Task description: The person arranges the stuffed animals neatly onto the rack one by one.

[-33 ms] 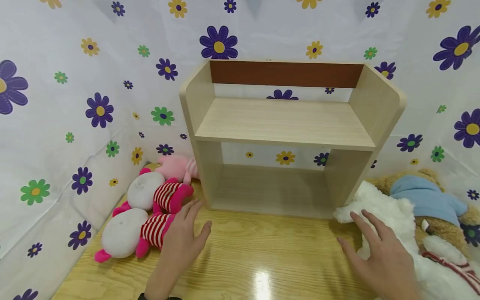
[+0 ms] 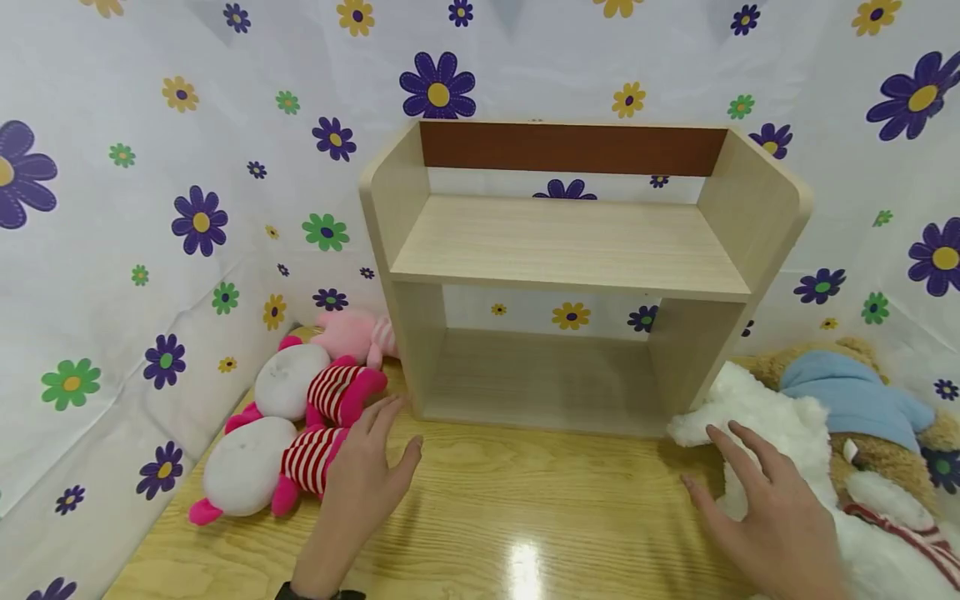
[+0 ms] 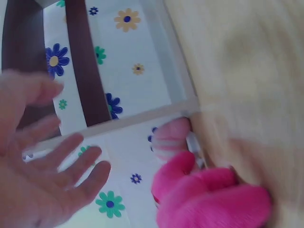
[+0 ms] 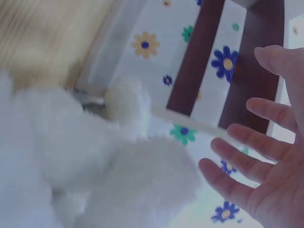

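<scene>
My left hand (image 2: 362,473) hovers over the table's left side with fingers spread, holding nothing. It overlaps the striped body of a plush toy (image 2: 250,467) with a white head and bright pink limbs. A similar plush toy (image 2: 292,382) lies just behind. In the left wrist view, pink plush limbs (image 3: 213,199) show beside the spread fingers. On the other side my right hand (image 2: 783,521) is held out with loosely spread fingers, over a fluffy white plush toy (image 2: 798,433). The right wrist view has that hand (image 4: 266,161) without anything in it, the white fur (image 4: 137,180) alongside.
A pale two-level wooden shelf (image 2: 570,242) stands at the back of the wooden table (image 2: 540,492). A light pink plush toy (image 2: 348,333) lies by its left side. A brown teddy bear in a blue top (image 2: 855,400) lies at right. Flower-printed cloth (image 2: 247,100) surrounds the table.
My right hand has shifted slightly to the right. The left hand has moved a touch up and to the left; the toys and shelf stay put.
</scene>
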The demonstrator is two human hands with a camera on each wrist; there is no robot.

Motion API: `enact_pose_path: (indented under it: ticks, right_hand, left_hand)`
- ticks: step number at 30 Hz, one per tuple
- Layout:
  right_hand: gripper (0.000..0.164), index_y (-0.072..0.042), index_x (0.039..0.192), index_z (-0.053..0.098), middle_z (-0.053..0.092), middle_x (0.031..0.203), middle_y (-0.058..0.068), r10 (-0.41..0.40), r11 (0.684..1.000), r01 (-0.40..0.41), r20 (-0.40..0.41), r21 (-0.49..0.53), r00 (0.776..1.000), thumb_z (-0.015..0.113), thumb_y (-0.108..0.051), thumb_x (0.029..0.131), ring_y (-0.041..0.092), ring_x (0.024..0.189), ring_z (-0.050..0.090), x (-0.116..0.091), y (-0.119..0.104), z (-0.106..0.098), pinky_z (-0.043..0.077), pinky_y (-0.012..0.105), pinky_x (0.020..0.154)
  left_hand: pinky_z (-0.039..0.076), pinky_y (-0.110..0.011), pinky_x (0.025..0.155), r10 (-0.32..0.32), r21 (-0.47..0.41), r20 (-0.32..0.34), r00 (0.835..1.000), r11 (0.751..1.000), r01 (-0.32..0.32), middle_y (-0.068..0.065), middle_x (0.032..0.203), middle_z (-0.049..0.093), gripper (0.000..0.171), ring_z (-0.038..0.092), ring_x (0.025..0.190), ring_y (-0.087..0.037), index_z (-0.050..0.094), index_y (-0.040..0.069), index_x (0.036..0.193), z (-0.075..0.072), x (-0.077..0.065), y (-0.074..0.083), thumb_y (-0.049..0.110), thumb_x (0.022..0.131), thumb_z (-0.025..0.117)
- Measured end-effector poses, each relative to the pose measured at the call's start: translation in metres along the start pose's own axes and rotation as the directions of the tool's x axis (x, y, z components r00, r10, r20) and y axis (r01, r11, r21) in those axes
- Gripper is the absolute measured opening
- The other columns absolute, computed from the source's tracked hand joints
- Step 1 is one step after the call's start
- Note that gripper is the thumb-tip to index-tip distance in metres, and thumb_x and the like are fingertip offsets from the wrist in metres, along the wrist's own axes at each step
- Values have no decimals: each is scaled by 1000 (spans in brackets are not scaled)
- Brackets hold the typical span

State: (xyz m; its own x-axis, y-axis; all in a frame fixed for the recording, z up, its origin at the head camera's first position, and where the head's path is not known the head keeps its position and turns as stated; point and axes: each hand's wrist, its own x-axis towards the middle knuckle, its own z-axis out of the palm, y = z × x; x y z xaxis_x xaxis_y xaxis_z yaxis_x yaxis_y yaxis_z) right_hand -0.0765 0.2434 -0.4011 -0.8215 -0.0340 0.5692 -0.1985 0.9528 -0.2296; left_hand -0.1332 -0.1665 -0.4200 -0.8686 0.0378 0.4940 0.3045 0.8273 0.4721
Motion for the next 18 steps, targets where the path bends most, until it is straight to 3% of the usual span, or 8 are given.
enact_pose_path:
  ticks: [2,4,6,8,9,11,16,18]
  right_hand:
    - [60,-7,132,66,64,127,28,2,1000,-2,-45,-11,999,84,-32,80,50,100,64,-3,4,-5,53,61,65]
    - [58,-4,129,67,65,123,30,4,1000,-6,-92,-24,996,69,-50,94,51,96,64,-5,9,-10,52,64,70]
    - [75,-1,125,68,64,120,32,24,999,-29,-138,-35,990,45,-67,100,53,96,63,-8,15,-14,50,66,74]
    - [96,3,122,68,64,117,35,55,997,-65,-192,-48,980,24,-77,96,55,96,61,-11,22,-18,49,68,78]
    - [99,5,122,68,64,116,37,69,995,-83,-219,-55,973,21,-79,95,56,93,61,-13,25,-21,48,67,77]
    - [102,9,120,68,63,115,40,101,992,-117,-276,-42,956,24,-80,95,57,93,60,-17,35,-25,52,51,75]
    - [111,7,129,65,57,122,45,215,976,-201,-311,77,926,35,-90,83,63,106,52,-35,59,-30,49,58,96]
    - [117,3,136,62,54,125,46,219,975,-204,-267,83,939,35,-94,77,65,110,48,-42,68,-29,35,77,101]
  left_hand:
    - [59,-51,78,-33,-59,-74,997,998,29,-17,126,68,45,70,109,-35,64,5,131,0,9,2,11,89,76]
    - [60,-49,81,-67,-126,-154,986,991,48,-16,118,71,37,72,103,-32,66,3,125,-1,19,4,8,89,74]
    - [60,-47,84,-105,-198,-216,971,978,61,-17,115,73,33,73,102,-32,67,-1,122,-2,30,5,5,89,72]
    - [61,-46,84,-145,-256,-246,958,963,80,-18,117,72,34,73,102,-32,65,-2,123,-2,41,5,4,91,71]
    - [61,-46,85,-164,-273,-247,955,957,94,-18,120,71,36,73,105,-32,64,-2,126,-2,46,4,5,91,70]
    - [60,-48,88,-199,-309,-231,953,943,122,-18,128,68,42,71,111,-35,60,-2,132,-2,55,3,7,92,70]
    - [57,-51,96,-235,-351,-156,959,921,169,-20,144,58,59,66,122,-39,48,1,148,1,72,-1,13,94,69]
    - [56,-52,98,-239,-355,-139,961,918,177,-21,145,57,62,66,121,-41,45,1,151,2,77,-2,13,95,68]
